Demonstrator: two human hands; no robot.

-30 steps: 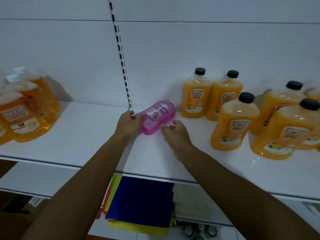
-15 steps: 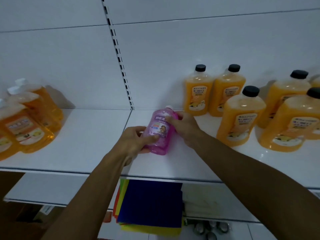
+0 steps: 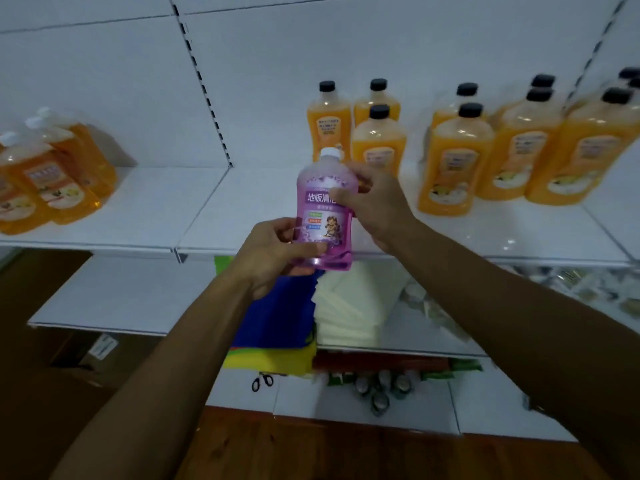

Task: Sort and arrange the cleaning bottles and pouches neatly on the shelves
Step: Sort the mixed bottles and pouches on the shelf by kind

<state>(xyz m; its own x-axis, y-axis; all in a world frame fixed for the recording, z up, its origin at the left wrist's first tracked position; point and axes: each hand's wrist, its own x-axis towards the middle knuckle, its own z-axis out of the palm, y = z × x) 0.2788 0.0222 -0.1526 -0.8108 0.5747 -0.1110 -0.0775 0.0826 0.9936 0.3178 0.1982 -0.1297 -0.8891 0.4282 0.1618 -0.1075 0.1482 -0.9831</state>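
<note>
head view: we hold the purple bottle (image 3: 325, 211) upright in front of us, its white cap (image 3: 329, 154) pointing up and its long axis close to vertical, with the printed label facing us. our left hand (image 3: 277, 252) grips the lower part, thumb across the front near the base and fingers curled behind. our right hand (image 3: 375, 204) wraps the upper right side, thumb pressed on the label just below the shoulder. both hands are closed on the same bottle, so neither is free.

the bottle hangs in the air in front of the front lip of the upper shelf (image 3: 145, 209), not touching it. its base sits lower than the shelf edge from this angle. directly behind it and to the right stand the orange bottles with black caps (image 3: 379, 147), the nearest 2 just beyond our right hand. far to the left lie the orange pouches (image 3: 52, 178), well apart from us. between these groups the shelf surface is bare.

we judge the coming move turns on this: the open stretch lies forward and slightly left of the bottle, so the left hand is nearer to it, and the bottle already stands the right way up for setting down. it must rise over the lip first.
</note>
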